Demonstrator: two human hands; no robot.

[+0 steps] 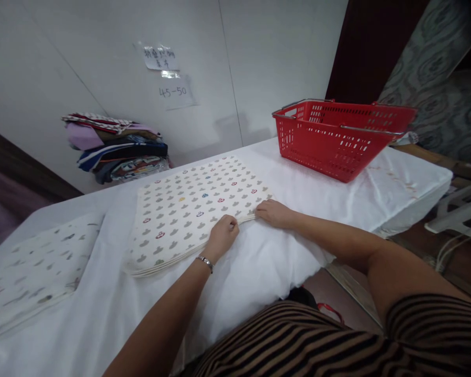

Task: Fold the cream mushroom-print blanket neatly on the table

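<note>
A folded cream cloth (196, 209) lies flat in several layers, printed with small grey shapes and a few red, blue and yellow ones. My left hand (222, 236), with a bracelet at the wrist, is closed in a pinch on the cloth's near edge. To its right, my right hand (275, 213) has its fingers closed at the near right corner of the same cloth. Its fingertips are partly hidden. Both hands are close together along the layered edge.
A white-covered table (317, 209) carries the cloth. Another folded printed cloth (39, 267) lies at left. A red basket (329, 141) with metal handles stands at the back right. Beyond the table's far edge is a stack of folded fabrics (118, 149), with paper notes (160, 57) on the wall.
</note>
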